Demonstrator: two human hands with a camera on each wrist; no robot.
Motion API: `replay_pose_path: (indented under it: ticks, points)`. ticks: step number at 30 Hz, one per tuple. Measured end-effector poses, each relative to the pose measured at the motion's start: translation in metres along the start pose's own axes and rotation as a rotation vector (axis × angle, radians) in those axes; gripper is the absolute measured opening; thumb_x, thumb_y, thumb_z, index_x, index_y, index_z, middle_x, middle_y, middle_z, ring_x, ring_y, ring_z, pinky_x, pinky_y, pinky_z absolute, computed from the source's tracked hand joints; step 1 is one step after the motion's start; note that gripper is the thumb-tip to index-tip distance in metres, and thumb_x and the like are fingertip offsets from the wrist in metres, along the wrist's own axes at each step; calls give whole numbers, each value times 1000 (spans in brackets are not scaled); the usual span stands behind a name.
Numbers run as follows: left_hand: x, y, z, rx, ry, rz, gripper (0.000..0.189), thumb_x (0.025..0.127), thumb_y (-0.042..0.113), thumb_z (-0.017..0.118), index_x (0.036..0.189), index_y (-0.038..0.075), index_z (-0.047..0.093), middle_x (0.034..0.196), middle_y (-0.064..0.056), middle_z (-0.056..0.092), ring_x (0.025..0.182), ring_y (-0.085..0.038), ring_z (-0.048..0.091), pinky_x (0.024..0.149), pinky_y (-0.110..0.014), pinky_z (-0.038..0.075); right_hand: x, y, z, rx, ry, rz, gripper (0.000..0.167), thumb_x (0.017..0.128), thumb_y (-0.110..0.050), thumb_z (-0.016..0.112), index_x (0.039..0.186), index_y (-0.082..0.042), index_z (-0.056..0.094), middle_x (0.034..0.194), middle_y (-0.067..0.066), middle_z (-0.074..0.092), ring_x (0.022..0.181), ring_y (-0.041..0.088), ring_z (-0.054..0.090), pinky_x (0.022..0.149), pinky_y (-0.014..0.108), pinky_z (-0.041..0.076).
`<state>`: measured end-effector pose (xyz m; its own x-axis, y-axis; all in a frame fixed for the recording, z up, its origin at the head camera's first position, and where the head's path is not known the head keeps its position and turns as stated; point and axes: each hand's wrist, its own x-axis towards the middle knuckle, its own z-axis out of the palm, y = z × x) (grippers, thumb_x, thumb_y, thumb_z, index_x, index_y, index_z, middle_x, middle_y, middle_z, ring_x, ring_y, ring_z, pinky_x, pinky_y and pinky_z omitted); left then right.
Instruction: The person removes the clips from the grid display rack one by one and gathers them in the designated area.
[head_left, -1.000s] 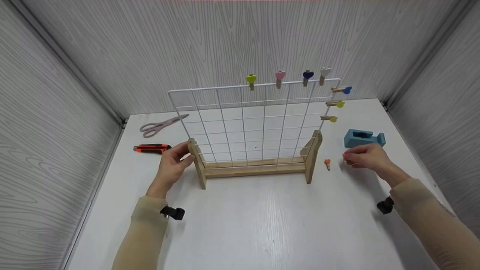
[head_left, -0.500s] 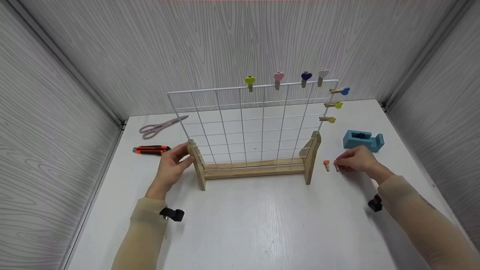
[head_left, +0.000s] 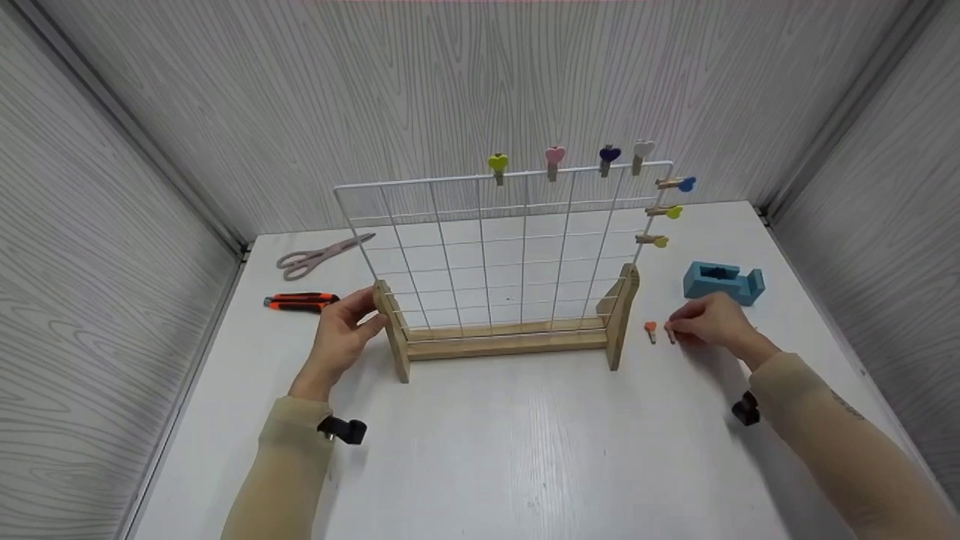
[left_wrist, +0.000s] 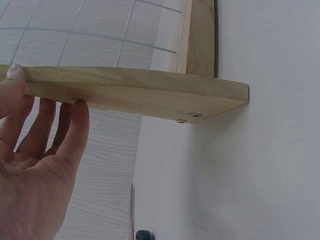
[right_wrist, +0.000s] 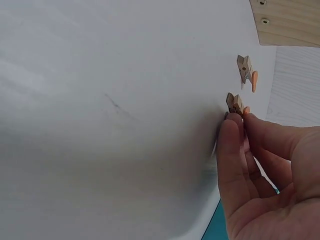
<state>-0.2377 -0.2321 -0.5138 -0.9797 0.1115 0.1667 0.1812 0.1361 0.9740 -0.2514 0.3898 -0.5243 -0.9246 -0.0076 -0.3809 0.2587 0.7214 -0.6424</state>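
Note:
My left hand (head_left: 339, 339) grips the left upright (left_wrist: 150, 95) of a wooden stand, thumb on one face and fingertips on the other. A white wire grid (head_left: 431, 180) stands in this base. At the right, my right hand (head_left: 712, 322) pinches a small wooden clothespin (right_wrist: 235, 102) with an orange heart, low at the tabletop. Just left of it lies a second orange-heart clothespin (head_left: 651, 332). Several heart clothespins are clipped to the grid, among them a pink one (head_left: 554, 163) on the top wire and a blue one (head_left: 677, 184) on the right side.
A teal tape dispenser (head_left: 721, 283) stands behind my right hand. Pale scissors (head_left: 315, 259) and an orange and black box cutter (head_left: 298, 301) lie left of the stand. Grey wood-patterned panels rise around the white table (head_left: 525, 442).
My right hand has moved left and lowered its clothespin to the tabletop beside the other orange one; in the last half second it barely moves. The left hand keeps its hold.

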Motion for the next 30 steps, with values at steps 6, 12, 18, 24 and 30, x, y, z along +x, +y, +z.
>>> replay_pose_path:
  ticks: [6, 12, 18, 24, 30]
  points:
    - [-2, -1, -1, 11, -6, -4, 48, 100, -14, 73, 147, -9, 67, 138, -19, 76, 123, -2, 71, 101, -16, 60, -9, -2, -2, -14, 45, -23, 40, 110, -23, 71, 141, 2, 75, 133, 25, 76, 99, 20, 73, 79, 19, 63]
    - [-3, 0, 0, 1, 1, -7, 47, 99, -15, 73, 145, -9, 68, 136, -16, 77, 123, -2, 71, 102, -17, 61, -28, -14, -17, 34, 80, -126, 41, 113, -23, 69, 142, 6, 72, 135, 31, 75, 101, 16, 81, 83, 20, 67]
    - [-4, -1, 0, -21, 12, 12, 46, 98, -16, 73, 144, -13, 67, 128, -3, 79, 122, -1, 71, 101, -15, 60, -54, -40, -35, 66, 197, -267, 36, 110, -22, 73, 133, 5, 78, 121, 22, 83, 91, 1, 79, 79, 14, 63]
    - [-3, -1, 0, 5, 10, 44, 44, 98, -16, 73, 142, -13, 68, 127, -4, 80, 120, -1, 71, 101, -16, 59, -83, -70, -52, 51, 332, -414, 25, 107, -17, 77, 123, 1, 83, 98, -16, 80, 84, -5, 70, 74, 11, 58]
    - [-1, 0, 2, 8, 5, 22, 47, 98, -17, 71, 144, -9, 69, 137, -23, 76, 123, -1, 71, 104, -17, 59, -113, -104, -73, 44, 418, -535, 17, 104, -6, 78, 118, 2, 85, 95, -27, 78, 80, -6, 68, 70, 8, 54]
